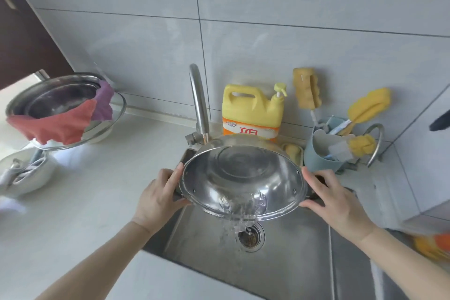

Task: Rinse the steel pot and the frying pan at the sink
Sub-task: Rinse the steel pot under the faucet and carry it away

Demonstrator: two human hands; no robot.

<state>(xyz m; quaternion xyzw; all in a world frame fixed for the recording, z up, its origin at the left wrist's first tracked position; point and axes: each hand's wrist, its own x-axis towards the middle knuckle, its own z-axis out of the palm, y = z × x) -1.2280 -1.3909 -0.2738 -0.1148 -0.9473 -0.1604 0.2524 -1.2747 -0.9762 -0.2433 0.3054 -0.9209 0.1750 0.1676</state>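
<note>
1. Steel pot (241, 175) sits at frame centre, tilted toward me over the sink (292, 258); water spills from its lower rim toward the drain (250, 238).
2. I see my left hand (158, 196) and right hand (337, 198), fingers clenched on the pot's side handles.
3. Yellow detergent jug (252, 112) stands behind, beside the faucet (199, 102).
4. Upper left, cloths (60, 122) drape a basin (56, 97) on the bench (85, 202).

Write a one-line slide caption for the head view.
Both hands, left hand and right hand, tip the steel pot, pouring water into the sink.

Left hand (159, 196), lower centre-left of frame: bare, no ring, no watch. Right hand (337, 200), lower centre-right: same. Forearms bare; no sleeves visible.
</note>
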